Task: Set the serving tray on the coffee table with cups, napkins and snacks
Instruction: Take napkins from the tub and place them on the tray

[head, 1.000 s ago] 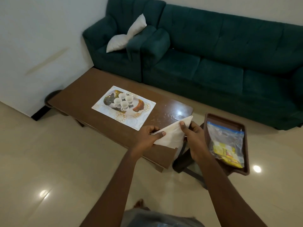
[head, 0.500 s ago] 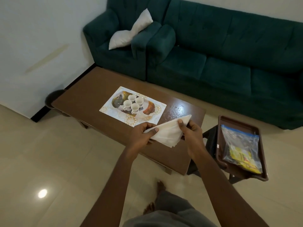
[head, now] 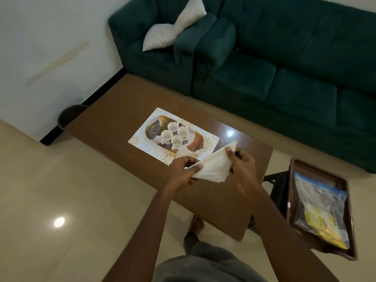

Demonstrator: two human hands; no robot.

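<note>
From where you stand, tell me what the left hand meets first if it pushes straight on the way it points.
The left hand points up and right across the napkin it grips. Going on, it likely meets the right hand holding the napkin's other side; depth is unclear.

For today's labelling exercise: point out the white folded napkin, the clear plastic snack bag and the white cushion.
white folded napkin (head: 211, 166), head view, middle fold
clear plastic snack bag (head: 321, 208), head view, bag centre
white cushion (head: 173, 29), head view, centre

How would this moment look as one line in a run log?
step: napkins | both hands: left hand and right hand hold napkins | four cups on serving tray | snack bag still in brown tray
</note>
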